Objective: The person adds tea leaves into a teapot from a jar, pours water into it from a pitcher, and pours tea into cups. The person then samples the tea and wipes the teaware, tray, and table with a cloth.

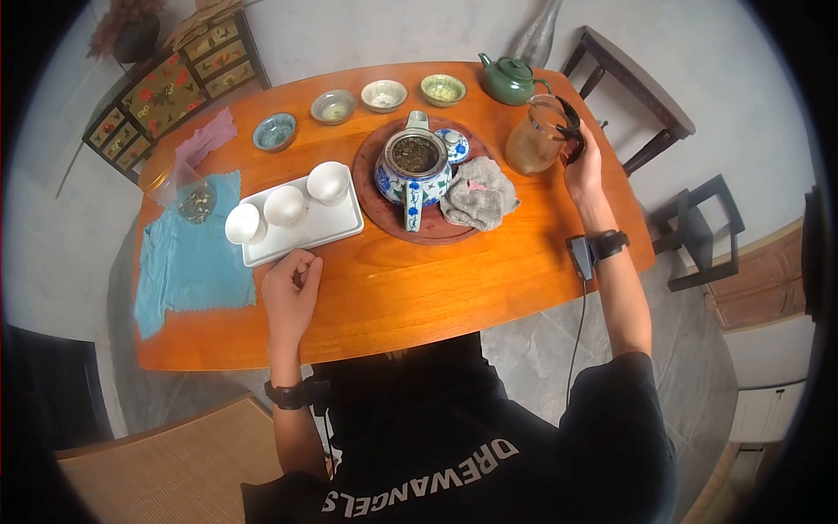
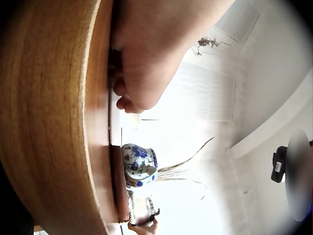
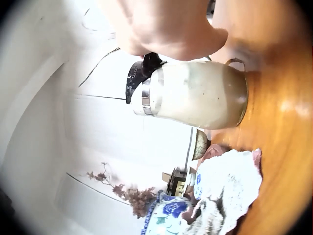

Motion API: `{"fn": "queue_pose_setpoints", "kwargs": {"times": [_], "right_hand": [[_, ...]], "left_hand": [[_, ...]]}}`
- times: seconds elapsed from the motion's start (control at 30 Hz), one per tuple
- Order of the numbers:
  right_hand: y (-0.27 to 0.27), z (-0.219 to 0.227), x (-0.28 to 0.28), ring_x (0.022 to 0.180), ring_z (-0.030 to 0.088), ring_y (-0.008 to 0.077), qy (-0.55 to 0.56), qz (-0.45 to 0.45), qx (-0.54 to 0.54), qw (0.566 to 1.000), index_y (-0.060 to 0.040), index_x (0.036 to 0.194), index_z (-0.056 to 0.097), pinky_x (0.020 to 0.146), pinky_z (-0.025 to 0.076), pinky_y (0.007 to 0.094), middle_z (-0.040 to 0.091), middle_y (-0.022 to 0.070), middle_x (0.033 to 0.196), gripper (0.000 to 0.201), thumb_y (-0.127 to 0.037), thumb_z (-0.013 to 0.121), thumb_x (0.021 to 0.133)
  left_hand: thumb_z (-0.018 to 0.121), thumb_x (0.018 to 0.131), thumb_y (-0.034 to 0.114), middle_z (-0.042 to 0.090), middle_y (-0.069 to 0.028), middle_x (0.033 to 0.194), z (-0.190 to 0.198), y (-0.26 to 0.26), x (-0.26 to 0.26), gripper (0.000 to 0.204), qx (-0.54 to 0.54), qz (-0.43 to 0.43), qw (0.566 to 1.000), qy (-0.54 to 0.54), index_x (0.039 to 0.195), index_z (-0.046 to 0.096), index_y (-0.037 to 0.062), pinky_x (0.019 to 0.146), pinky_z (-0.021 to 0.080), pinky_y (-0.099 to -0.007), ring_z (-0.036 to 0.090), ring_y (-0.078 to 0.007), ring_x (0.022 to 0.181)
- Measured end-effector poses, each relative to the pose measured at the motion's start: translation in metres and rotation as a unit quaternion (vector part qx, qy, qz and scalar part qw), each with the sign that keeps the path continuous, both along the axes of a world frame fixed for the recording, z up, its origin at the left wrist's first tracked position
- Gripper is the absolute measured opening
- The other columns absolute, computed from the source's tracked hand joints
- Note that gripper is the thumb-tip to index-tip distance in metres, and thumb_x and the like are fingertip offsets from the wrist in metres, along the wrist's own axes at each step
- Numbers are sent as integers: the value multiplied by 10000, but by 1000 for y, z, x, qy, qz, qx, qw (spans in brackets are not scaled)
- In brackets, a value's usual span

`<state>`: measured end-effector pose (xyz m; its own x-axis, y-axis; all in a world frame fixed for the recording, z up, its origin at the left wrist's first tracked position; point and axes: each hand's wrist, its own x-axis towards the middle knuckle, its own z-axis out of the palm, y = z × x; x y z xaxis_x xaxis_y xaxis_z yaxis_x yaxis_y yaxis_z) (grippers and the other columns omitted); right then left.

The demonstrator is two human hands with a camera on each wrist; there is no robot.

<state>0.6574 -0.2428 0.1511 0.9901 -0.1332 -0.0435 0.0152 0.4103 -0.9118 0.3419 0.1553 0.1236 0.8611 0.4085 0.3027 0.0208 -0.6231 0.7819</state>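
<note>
My right hand (image 1: 583, 166) grips the black handle of a glass pitcher (image 1: 532, 144) at the table's right side. In the right wrist view the pitcher (image 3: 200, 93) has a cloudy look, a metal band and a black lid, and its base is down at the wood. My left hand (image 1: 292, 293) rests at the table's near edge, fingers loosely curled, holding nothing. Just beyond it a white tray (image 1: 305, 242) carries three white cups (image 1: 285, 206). In the middle stands an uncovered blue-and-white teapot (image 1: 408, 179) with dark tea leaves inside; its lid (image 1: 453, 145) lies beside it.
The teapot sits on a round brown board (image 1: 371, 205) with a crumpled grey cloth (image 1: 480, 196). Several small bowls (image 1: 384, 95) line the far side, near a green teapot (image 1: 510, 80). At left, a jar (image 1: 194, 199) lies on a blue cloth (image 1: 192, 271), near a pink cloth (image 1: 206, 137).
</note>
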Motion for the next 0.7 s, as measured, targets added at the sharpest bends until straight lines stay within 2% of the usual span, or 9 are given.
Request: {"fn": "queue_pose_setpoints", "kwargs": {"times": [0.1, 0.17, 0.2, 0.27, 0.3, 0.4, 0.43, 0.53, 0.7], "right_hand": [[11, 10, -5, 738, 475, 113, -40, -107, -126, 985, -141, 972, 670, 787, 384, 282, 556, -39, 816, 178, -305, 632, 1030], [24, 26, -5, 828, 573, 221, -366, -356, -305, 804, -48, 1031, 679, 856, 466, 337, 608, 33, 885, 130, -164, 621, 1018], [34, 43, -17, 828, 573, 221, -367, -355, -304, 805, -48, 1031, 679, 856, 466, 337, 608, 33, 885, 130, -164, 621, 1018], [60, 76, -52, 928, 628, 324, -574, -67, -494, 649, -20, 1044, 679, 882, 521, 405, 634, 99, 961, 105, -41, 618, 960], [77, 76, -61, 989, 641, 370, -547, 31, -556, 626, -44, 1056, 705, 871, 542, 448, 640, 143, 1011, 174, 6, 638, 903], [121, 44, -61, 1043, 649, 379, -447, 167, -569, 670, -29, 1146, 719, 917, 543, 463, 656, 174, 1072, 225, -65, 667, 930], [130, 36, -55, 1042, 645, 384, -458, 176, -582, 648, -27, 1163, 716, 919, 542, 461, 651, 181, 1097, 243, -84, 676, 929], [143, 13, -26, 999, 668, 397, -465, 182, -624, 601, -12, 1095, 741, 895, 553, 471, 685, 202, 1060, 207, -62, 669, 906], [153, 38, -14, 941, 716, 407, -429, 108, -584, 681, -14, 952, 773, 844, 576, 483, 736, 230, 968, 172, 19, 637, 852]], "left_hand": [[714, 950, 55, 380, 15, 650, -1, -1, 0, 196, -8, 5, 1000, 0, 806, 602, -18, 546, 298, -267, 357, -80, 598], [715, 948, 54, 381, 15, 651, 0, -1, 1, 195, -10, 7, 1000, -2, 804, 602, -17, 545, 297, -267, 356, -81, 599], [715, 948, 54, 381, 16, 652, 0, -1, 0, 193, -6, 7, 1000, -1, 806, 603, -14, 545, 296, -266, 356, -80, 601], [714, 948, 54, 381, 18, 653, 0, 0, 1, 190, 1, 8, 1000, 0, 808, 604, -12, 546, 294, -264, 356, -79, 602], [715, 947, 56, 382, 17, 654, -1, 0, 1, 191, 2, 6, 1000, -3, 808, 604, -12, 546, 295, -264, 358, -79, 602], [718, 949, 66, 413, -10, 634, -5, 3, 1, 175, 7, 1, 1000, -2, 823, 618, -3, 544, 318, -287, 383, -112, 581], [720, 951, 74, 443, -38, 614, -7, 4, 0, 159, 7, 4, 1000, 4, 839, 632, 4, 542, 340, -310, 406, -145, 560], [721, 952, 80, 444, -42, 614, -5, 4, 0, 161, 10, -1, 1000, -8, 841, 631, 6, 538, 339, -313, 409, -147, 556], [720, 955, 93, 457, -50, 615, -3, 5, -1, 166, -9, -1, 1000, -13, 848, 630, 3, 534, 341, -313, 410, -145, 549]]}}
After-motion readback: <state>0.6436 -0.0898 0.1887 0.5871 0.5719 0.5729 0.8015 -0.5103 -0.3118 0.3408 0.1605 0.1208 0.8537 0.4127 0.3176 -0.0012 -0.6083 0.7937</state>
